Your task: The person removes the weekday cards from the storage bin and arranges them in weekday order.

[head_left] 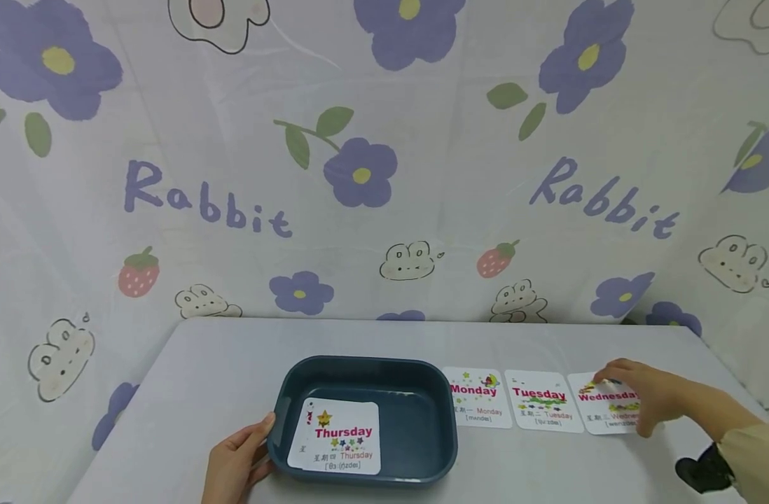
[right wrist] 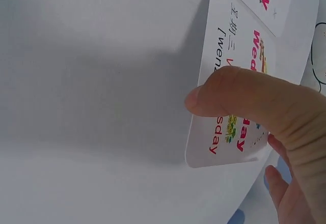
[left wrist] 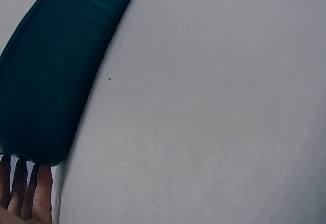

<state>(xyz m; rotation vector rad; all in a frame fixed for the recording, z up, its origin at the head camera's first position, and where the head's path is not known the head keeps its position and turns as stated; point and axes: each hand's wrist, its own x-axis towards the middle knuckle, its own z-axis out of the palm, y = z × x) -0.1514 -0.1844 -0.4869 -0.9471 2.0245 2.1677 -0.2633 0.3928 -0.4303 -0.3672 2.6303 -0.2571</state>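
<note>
My left hand point(head_left: 236, 458) is at the left end of a dark teal plastic basin point(head_left: 422, 483); in the left wrist view its straight fingers point(left wrist: 43, 191) touch the outer wall. Inside the basin lies a white Thursday card point(head_left: 343, 437), with the edge of another card showing under it. At the right, my right hand point(head_left: 664, 395) spans a Wednesday card point(head_left: 601, 413) on the table, holding it across. In the right wrist view the thumb is at the card's lower edge and fingertips point(right wrist: 275, 175) are by the far edge, partly hidden.
To the left of the Wednesday card a Tuesday card point(head_left: 544, 402) and a Monday card point(head_left: 482, 399) lie in a row, the Monday card beside the basin. All rest on a white table point(head_left: 189, 392). A patterned cloth point(head_left: 359, 245) hangs behind it.
</note>
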